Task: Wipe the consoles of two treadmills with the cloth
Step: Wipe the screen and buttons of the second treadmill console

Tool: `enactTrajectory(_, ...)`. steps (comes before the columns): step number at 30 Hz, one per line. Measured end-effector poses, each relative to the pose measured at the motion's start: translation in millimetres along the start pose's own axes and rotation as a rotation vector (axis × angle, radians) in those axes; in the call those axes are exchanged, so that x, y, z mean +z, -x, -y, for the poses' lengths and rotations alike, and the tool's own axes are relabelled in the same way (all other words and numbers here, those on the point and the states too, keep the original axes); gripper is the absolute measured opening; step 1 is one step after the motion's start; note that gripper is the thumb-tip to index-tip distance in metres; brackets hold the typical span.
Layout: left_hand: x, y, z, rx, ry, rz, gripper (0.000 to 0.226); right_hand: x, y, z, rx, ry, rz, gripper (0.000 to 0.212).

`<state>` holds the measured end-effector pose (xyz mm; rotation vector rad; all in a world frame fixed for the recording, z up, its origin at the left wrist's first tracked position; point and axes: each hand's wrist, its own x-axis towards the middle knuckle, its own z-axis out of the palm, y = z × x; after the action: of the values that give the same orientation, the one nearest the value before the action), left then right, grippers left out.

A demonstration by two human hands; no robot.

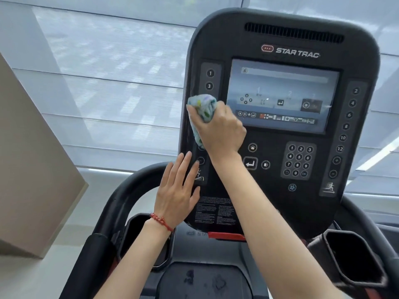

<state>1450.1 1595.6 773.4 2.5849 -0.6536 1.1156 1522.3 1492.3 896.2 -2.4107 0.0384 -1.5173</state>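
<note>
At far left, a beige panel (pixel 32 169) leans into view, with pale window blinds (pixel 112 67) behind it filling the background. Moving right, the black curved handrail (pixel 121 190) of the treadmill rises from the lower left and bends toward the console. A cup holder recess (pixel 138 229) sits under the left forearm.

Left hand (pixel 177 190): fingers straight and slightly spread, palm flat against the lower left edge of the console (pixel 280 201), fingertips near the left button strip. Holds nothing. Red bead bracelet (pixel 160 221) on that wrist.

Just above it, right hand (pixel 218 130): fingers curled round a bunched cloth (pixel 201 108), pale blue with green and purple specks. Cloth pressed to the console's left button strip, between the button marked 3 and the lower buttons, just beside the left edge of the screen (pixel 282 96). A tail of the cloth hangs down below the fist along the strip. The right forearm crosses the console face diagonally from lower right.

Further right: lit screen, "STAR TRAC" logo (pixel 298 53) above it, vent slot (pixel 293 32) at top. Number keypad (pixel 299 160) below the screen; right button strip (pixel 347 126) numbered 2 to 12. Red safety bar (pixel 226 235) under the console. Second cup holder (pixel 354 257) at lower right.
</note>
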Motion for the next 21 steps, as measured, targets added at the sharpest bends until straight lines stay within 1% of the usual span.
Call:
enactTrajectory(3,-1.3,8.9,-0.6,0.01,-0.001,0.015,0.051,-9.1,29.0,-7.6,0.022,0.006,0.03,0.058)
enactTrajectory(6,-2.5,11.1,-1.4,0.019,0.014,0.013,0.051,-16.1,33.2,-11.6,0.068,-0.046,0.062,0.058)
enactTrajectory(10,-3.7,-3.4,0.6,0.02,0.022,0.002,0.051,-19.8,31.8,-26.8,0.106,-0.068,0.011,0.058)
enactTrajectory(13,-1.9,-14.1,4.8,0.035,0.007,0.001,0.051,-23.3,29.0,-52.5,0.156,-0.014,-0.038,0.059)
enactTrajectory(16,0.3,-17.4,6.5,0.038,-0.001,-0.002,0.05,-36.7,28.1,-96.0,0.272,0.026,-0.099,0.059)
enactTrajectory(18,1.4,-16.7,6.3,0.037,0.0,-0.011,0.05,-49.1,29.0,-121.1,0.391,0.044,-0.111,0.062)
enactTrajectory(20,1.4,-16.5,6.7,0.041,0.002,-0.02,0.049,-55.7,31.1,-129.0,0.487,0.055,-0.095,0.065)
enactTrajectory(21,1.0,-16.6,7.2,0.044,0.004,-0.018,0.05,-55.6,32.3,-127.2,0.514,0.06,-0.093,0.063)
